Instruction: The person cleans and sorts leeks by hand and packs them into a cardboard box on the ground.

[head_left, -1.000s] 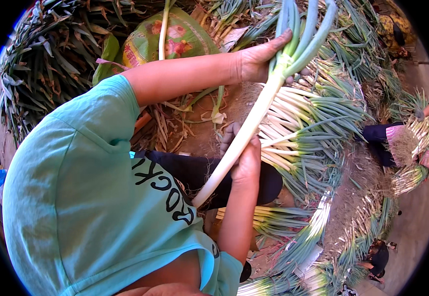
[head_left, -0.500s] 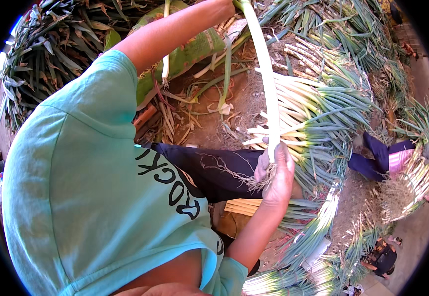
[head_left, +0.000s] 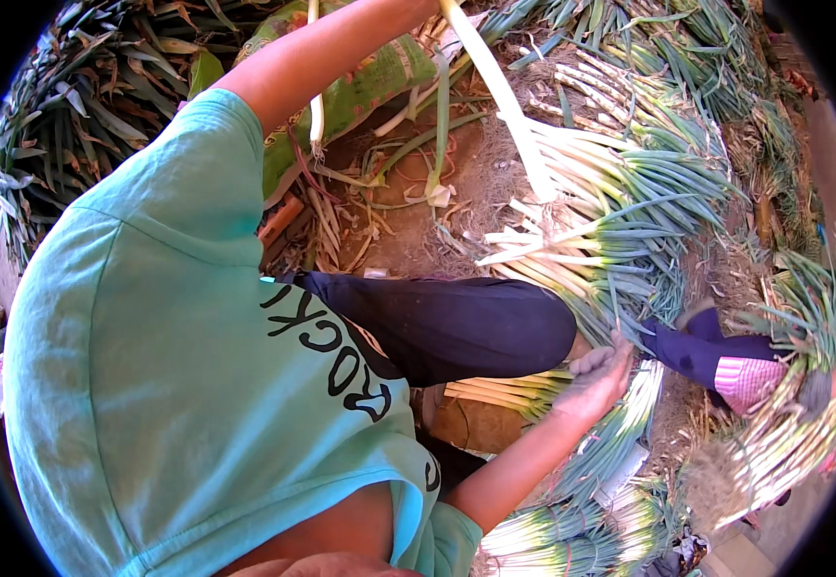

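Note:
At the top edge, my left hand is mostly cut off by the frame. It is closed round a long green onion that slants down to the right. The stalk's white lower end stands over the onion pile, with no roots showing on it. My right hand is beyond my knee, by the leaf tips of the piled green onions. Its fingers are curled and greyish at the tips. What they hold, if anything, is too small to make out.
Dry-tipped leafy stalks heap at the far left. A green printed sack and onion scraps lie ahead of my left arm. Below my leg are tied onion bundles. At right, a person handles a large onion bundle.
My right hand has left the onion's root end and moved right and down. The roots seen there are gone from the stalk. The left hand has shifted up and left with the onion.

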The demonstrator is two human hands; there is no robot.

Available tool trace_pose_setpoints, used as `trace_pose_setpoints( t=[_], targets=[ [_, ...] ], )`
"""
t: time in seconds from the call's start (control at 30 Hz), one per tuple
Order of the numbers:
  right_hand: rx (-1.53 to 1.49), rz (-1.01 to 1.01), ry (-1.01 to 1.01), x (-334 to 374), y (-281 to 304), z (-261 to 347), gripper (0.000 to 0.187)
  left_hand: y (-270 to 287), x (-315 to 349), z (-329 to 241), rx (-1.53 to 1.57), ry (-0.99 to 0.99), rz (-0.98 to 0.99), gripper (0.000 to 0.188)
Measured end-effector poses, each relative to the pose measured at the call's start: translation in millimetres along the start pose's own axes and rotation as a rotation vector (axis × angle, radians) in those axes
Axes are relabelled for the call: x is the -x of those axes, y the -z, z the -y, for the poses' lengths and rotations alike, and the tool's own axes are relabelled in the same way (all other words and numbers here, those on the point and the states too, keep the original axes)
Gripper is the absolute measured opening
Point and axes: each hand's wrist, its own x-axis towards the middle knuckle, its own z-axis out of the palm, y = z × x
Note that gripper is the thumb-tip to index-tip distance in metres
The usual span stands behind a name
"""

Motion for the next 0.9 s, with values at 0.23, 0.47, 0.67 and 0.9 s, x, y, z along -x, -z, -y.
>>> trace_pose_setpoints(
  t=[0.23,0.47,0.67,0.9],
  targets=[
    [0.741,0.382,0.65,18.7,-125.3,2.9,0.044,2.5,12.4,25.9,-0.067,0.076,0.058,0.039],
    [0.031,0.705,-0.194,40.0,-114.7,3.1,0.042,1.9,7.8,-18.2,-0.13,0.23,0.396,0.036],
    [-0.092,0.774,-0.265,40.9,-110.2,-2.6,0.051,-40.6,50.7,-11.3,-0.144,0.176,0.586,0.042],
    [0.394,0.633,0.282,7.2,-115.3,20.3,0.042,-119.1,116.0,2.0,-0.225,0.048,0.635,0.029]
  ],
)
